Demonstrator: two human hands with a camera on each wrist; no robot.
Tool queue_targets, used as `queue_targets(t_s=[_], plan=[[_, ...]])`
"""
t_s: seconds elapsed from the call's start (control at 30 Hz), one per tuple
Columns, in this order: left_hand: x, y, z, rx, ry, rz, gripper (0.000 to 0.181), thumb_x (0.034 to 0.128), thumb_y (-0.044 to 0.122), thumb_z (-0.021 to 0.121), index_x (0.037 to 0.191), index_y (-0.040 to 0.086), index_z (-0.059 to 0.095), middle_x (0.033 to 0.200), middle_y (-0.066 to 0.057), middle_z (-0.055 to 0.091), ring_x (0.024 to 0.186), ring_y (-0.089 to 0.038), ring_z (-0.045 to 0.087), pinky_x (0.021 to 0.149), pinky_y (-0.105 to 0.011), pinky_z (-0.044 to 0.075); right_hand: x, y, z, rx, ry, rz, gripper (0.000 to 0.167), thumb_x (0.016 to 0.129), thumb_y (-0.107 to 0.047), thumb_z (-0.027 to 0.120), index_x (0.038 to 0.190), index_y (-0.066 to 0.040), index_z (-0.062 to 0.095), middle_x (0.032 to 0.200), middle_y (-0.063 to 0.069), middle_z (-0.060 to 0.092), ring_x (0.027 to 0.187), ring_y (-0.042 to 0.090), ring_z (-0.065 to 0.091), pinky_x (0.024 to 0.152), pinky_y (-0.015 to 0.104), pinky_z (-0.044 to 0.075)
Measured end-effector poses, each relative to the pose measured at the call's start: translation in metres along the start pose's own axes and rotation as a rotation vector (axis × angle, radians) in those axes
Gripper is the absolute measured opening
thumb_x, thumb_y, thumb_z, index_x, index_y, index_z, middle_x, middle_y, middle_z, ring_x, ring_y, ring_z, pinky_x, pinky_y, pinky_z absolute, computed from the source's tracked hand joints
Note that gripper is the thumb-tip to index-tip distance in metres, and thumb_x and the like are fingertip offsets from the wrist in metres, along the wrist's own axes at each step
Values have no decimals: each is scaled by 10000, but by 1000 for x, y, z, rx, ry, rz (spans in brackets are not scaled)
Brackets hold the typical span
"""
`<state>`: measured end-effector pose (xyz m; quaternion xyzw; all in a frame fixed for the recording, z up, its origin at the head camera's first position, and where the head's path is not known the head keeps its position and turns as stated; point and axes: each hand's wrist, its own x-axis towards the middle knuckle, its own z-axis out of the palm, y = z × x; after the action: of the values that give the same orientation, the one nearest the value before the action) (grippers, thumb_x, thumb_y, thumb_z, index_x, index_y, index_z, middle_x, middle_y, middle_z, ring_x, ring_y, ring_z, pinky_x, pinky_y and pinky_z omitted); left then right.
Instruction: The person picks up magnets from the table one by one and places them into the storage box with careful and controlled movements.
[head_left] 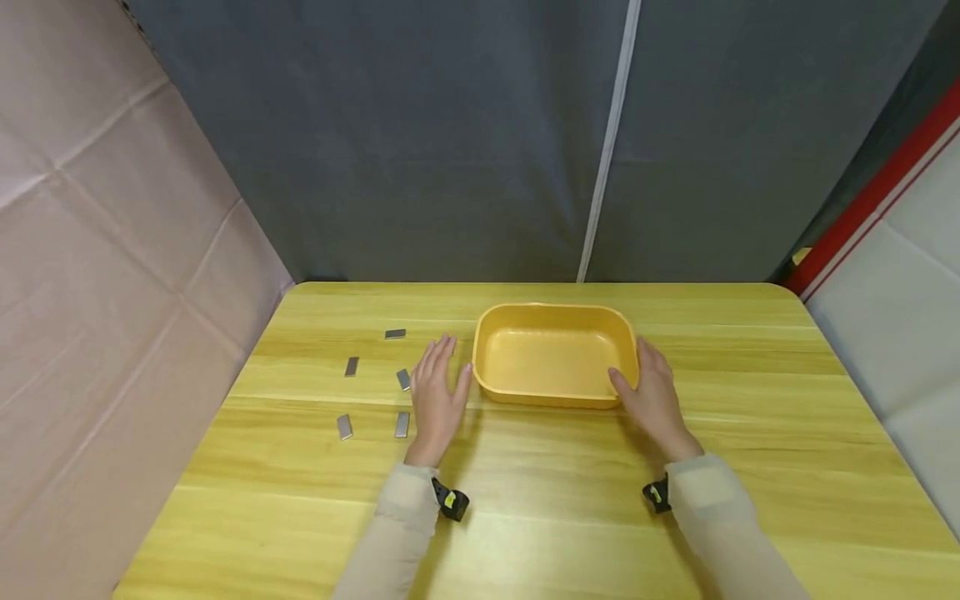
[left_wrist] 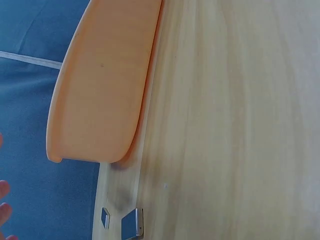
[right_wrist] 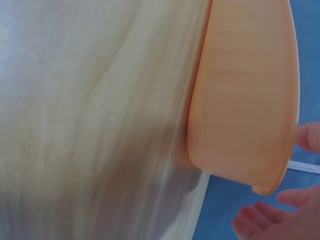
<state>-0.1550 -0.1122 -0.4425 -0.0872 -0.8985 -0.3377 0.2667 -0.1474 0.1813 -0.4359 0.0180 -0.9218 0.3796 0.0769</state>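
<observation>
A yellow plastic tub [head_left: 555, 398] sits on the wooden table; the wrist views show its side wall [left_wrist: 107, 85] as orange. My left hand [head_left: 438, 408] is just left of the tub, fingers extended and thumb spread toward its rim, holding nothing. At the tub's right end is my right hand [head_left: 656, 408], its thumb over the rim and its fingers outside. In the right wrist view the fingers [right_wrist: 257, 220] look loose and apart from the tub wall [right_wrist: 240, 115]. Several small grey rectangular pieces lie left of the tub, one [head_left: 403, 380] beside my left hand.
More grey pieces lie farther left, one [head_left: 344, 427] nearer me and one [head_left: 395, 333] toward the back. A dark grey curtain [head_left: 420, 167] hangs behind the wooden table [head_left: 540, 517]. Pale cloth [head_left: 112, 292] covers the left side, and a white panel [head_left: 900, 317] with red edging stands right.
</observation>
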Motion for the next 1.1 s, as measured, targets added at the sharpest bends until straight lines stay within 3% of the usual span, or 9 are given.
queue_targets(t_s=[0.17,0.57,0.77,1.1], plan=[[-3,-2,-2,-38,34,-20,431,854,206,579,1245,52,482,1292,-92,456,1213,-297,351,984,-510,198,-2,3,0,21,-40,20,671,904,-220,490,1355,118,126,1314,373,220,1182,487,252,944,569,242],[-9,-7,-9,-94,129,-47,325,844,183,592,1145,64,563,1161,-83,559,1118,-266,443,937,-482,266,-2,10,5,45,-20,13,639,877,-154,524,1336,130,181,1306,337,301,1168,450,323,944,529,279],[-13,-12,-15,-87,141,-73,303,843,172,588,1128,68,574,1144,-95,566,1090,-256,449,929,-445,287,-2,9,6,55,-28,56,639,880,-178,527,1333,130,199,1297,339,312,1165,450,329,948,523,284],[-19,-15,-17,-153,102,-141,264,856,159,574,1088,35,595,1115,-105,581,1036,-282,445,886,-439,329,2,11,9,187,-56,151,660,897,-209,499,1362,81,132,1238,331,376,1055,434,458,827,470,430]])
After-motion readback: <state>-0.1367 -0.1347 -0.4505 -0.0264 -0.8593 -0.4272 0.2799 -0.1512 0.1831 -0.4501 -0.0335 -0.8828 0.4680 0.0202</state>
